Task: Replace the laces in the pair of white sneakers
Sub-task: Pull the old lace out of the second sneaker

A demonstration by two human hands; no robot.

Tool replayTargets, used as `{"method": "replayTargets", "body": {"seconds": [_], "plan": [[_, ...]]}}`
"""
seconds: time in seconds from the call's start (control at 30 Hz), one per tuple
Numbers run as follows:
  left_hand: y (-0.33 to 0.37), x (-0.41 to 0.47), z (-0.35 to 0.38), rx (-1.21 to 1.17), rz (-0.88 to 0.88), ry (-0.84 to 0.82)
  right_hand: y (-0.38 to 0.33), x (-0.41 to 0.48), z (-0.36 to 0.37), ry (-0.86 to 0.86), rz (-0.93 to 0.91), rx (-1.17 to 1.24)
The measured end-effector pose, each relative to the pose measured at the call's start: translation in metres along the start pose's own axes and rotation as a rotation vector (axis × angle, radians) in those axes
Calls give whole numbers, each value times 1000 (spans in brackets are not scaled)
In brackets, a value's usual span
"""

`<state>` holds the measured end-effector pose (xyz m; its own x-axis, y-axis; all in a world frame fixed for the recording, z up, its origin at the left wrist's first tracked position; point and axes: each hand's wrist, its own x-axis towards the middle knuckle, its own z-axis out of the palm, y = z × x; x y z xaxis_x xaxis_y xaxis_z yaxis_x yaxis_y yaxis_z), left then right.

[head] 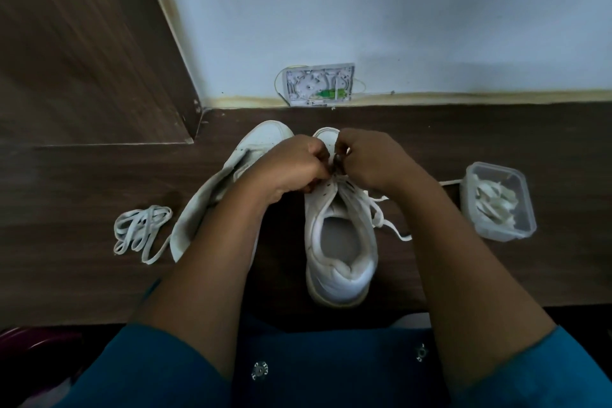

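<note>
The left hand (291, 169) and right hand (371, 162) are meeting, fingers curled, pinching the flat white lace (379, 214) at the upright white leather sneaker's (341, 262) eyelets. The sneaker is standing on a dark wooden tabletop (66, 182) against a pale wall (397, 10).

An open junction box (318, 85) sits against the wall (430, 10).

Left of left hand (291, 166): tipped sneaker (261, 139), lace bundle (140, 232) past it. Right of right hand (367, 159): trailing lace (394, 230), then tub (506, 235), open desk (569, 175) past it. Wall (397, 26) ahead
</note>
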<state>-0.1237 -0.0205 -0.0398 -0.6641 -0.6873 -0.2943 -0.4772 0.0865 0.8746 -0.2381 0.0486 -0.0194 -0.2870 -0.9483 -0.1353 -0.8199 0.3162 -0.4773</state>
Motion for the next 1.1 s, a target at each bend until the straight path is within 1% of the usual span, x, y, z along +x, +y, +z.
{"method": "replayTargets", "body": {"seconds": [0.07,0.1,0.13,0.17,0.23,0.3,0.4,0.43,0.47,0.53,0.57,0.6,0.63,0.67,0.77,0.83,0.9,0.97,1.03,1.1], "plan": [[4,1,2,-281,-40,69,2,-1,-4,19,8,65],[6,2,3,-386,-41,105,4,-1,-5,13,4,71],[6,3,5,-422,-27,134,4,-2,-5,5,-2,74],[6,4,6,-408,-5,154,3,-3,-4,-14,-7,90],[5,5,7,-343,38,182,0,-5,-4,-44,-2,199],[4,5,5,-354,47,203,-2,-6,-4,-47,16,315],[6,3,-4,-381,9,205,-5,-2,-2,24,59,297],[5,2,-7,-360,-14,176,-6,0,-1,58,81,319],[4,0,-10,-317,-28,116,-8,1,0,77,113,395],[0,-5,-10,-157,-22,-35,-10,5,-1,111,188,616],[-1,-6,-9,-90,-4,-64,-10,6,-2,124,205,700],[-2,-6,-8,-66,22,-49,-10,6,-4,131,212,759],[-2,-5,-8,-92,42,-4,-9,5,-6,125,213,794],[1,-4,-8,-174,49,53,-8,3,-7,111,203,771],[10,-4,-11,-513,73,170,-5,-2,-6,17,124,518],[12,-5,-11,-594,125,191,-6,-5,-2,-26,35,385],[11,-5,-10,-534,138,193,-8,-4,0,36,-10,311],[7,-3,-11,-445,75,177,-8,0,1,164,-9,389],[3,-3,-13,-335,11,70,-8,4,1,289,-14,536],[-1,-5,-10,-198,-7,-62,-9,7,2,367,-27,610]]}}
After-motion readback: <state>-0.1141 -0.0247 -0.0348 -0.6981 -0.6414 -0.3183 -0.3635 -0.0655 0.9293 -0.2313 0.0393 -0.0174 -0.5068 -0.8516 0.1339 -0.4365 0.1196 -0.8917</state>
